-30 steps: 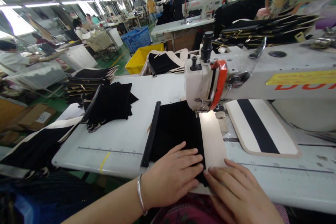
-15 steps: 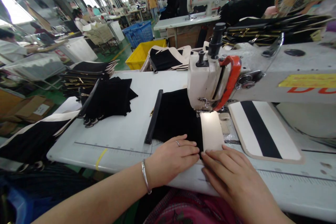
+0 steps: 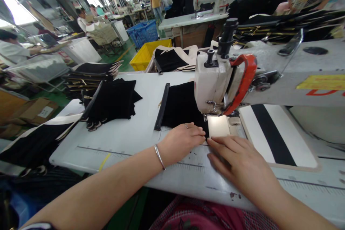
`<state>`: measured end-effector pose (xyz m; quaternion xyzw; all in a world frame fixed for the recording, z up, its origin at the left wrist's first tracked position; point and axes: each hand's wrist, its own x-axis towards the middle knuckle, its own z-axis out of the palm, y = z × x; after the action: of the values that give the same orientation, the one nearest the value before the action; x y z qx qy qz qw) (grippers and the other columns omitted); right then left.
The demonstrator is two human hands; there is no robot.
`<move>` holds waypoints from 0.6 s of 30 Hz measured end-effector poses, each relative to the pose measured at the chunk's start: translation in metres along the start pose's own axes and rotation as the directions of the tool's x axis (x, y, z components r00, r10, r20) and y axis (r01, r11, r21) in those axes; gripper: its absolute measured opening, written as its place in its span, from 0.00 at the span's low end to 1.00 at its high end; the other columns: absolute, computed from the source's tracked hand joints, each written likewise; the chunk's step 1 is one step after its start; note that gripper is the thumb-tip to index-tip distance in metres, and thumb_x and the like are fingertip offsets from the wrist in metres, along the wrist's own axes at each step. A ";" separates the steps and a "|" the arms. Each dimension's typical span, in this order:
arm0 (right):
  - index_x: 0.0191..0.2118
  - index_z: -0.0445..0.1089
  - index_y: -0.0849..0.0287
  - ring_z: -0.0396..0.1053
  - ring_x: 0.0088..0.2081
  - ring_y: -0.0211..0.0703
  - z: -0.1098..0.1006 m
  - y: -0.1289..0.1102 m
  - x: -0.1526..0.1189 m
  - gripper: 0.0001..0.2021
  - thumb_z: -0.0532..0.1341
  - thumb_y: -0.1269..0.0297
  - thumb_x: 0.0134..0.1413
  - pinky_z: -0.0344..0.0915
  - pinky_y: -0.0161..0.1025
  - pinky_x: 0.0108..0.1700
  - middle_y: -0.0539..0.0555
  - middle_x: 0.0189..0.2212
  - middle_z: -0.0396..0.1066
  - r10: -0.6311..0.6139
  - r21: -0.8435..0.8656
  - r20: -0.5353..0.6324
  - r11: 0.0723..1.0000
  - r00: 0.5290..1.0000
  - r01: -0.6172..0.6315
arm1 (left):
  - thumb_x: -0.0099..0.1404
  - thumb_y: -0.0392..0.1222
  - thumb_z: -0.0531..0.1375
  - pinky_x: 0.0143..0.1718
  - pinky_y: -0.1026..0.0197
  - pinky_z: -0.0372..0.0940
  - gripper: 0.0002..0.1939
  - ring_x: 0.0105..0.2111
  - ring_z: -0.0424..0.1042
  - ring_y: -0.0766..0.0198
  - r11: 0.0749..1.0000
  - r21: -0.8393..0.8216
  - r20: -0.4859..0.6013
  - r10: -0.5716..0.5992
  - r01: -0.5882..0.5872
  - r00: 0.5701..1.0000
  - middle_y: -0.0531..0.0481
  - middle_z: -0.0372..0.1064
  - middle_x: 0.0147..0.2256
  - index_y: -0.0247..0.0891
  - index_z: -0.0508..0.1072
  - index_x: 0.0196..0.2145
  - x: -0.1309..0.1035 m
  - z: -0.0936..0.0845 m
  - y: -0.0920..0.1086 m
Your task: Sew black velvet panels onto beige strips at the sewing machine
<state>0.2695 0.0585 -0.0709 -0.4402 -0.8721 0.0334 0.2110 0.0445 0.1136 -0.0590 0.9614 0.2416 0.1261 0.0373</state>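
Note:
A black fabric piece (image 3: 179,104) with a dark strip (image 3: 162,107) on its left edge lies under the needle area of a white sewing machine (image 3: 208,79). Along its right side runs a cream panel (image 3: 219,126), lit by the machine's lamp. My left hand (image 3: 182,142) lies flat on the near edge of the black fabric, fingers stretched toward the seam. My right hand (image 3: 239,160) rests with fingers spread on the near end of the cream panel. The fingertips of both hands are close together near the seam.
Black pieces (image 3: 113,99) are stacked on the table's left. A cream panel with a black stripe (image 3: 272,133) lies right of the machine head. Behind the table are a yellow bin (image 3: 148,55) and a blue basket (image 3: 142,33). A person in yellow (image 3: 155,1) stands in the background.
Both hands have moved away from me, toward the machine, along with the black fabric and cream panel. Less of the cream panel shows in front of the needle.

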 end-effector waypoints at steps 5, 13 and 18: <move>0.54 0.68 0.57 0.64 0.48 0.50 0.000 0.007 0.015 0.17 0.58 0.60 0.60 0.62 0.51 0.50 0.55 0.46 0.69 0.030 -0.042 0.034 0.999 0.999 -0.029 | 0.68 0.28 0.52 0.61 0.54 0.58 0.13 0.54 0.68 0.61 0.999 -0.022 -0.019 -0.050 0.049 0.999 0.46 0.70 0.51 0.36 0.71 0.46 0.012 0.001 -0.014; 0.55 0.68 0.57 0.67 0.43 0.50 0.005 0.018 0.033 0.19 0.56 0.58 0.61 0.63 0.50 0.45 0.57 0.47 0.71 0.051 -0.134 0.026 0.990 0.998 -0.047 | 0.67 0.29 0.54 0.57 0.58 0.62 0.11 0.51 0.69 0.62 0.988 -0.034 -0.089 -0.150 0.147 0.985 0.46 0.72 0.48 0.34 0.74 0.42 0.027 0.007 -0.031; 0.57 0.66 0.56 0.68 0.45 0.51 0.009 0.020 0.037 0.20 0.54 0.57 0.62 0.62 0.50 0.45 0.57 0.50 0.70 0.078 -0.153 0.030 0.986 0.997 -0.072 | 0.65 0.27 0.54 0.54 0.57 0.65 0.14 0.48 0.70 0.60 0.974 -0.044 -0.114 -0.225 0.222 0.968 0.47 0.73 0.46 0.34 0.74 0.45 0.030 0.014 -0.037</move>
<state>0.2617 0.1007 -0.0712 -0.4868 -0.8586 -0.0171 0.1598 0.0569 0.1607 -0.0710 0.9182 0.3482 0.1818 0.0518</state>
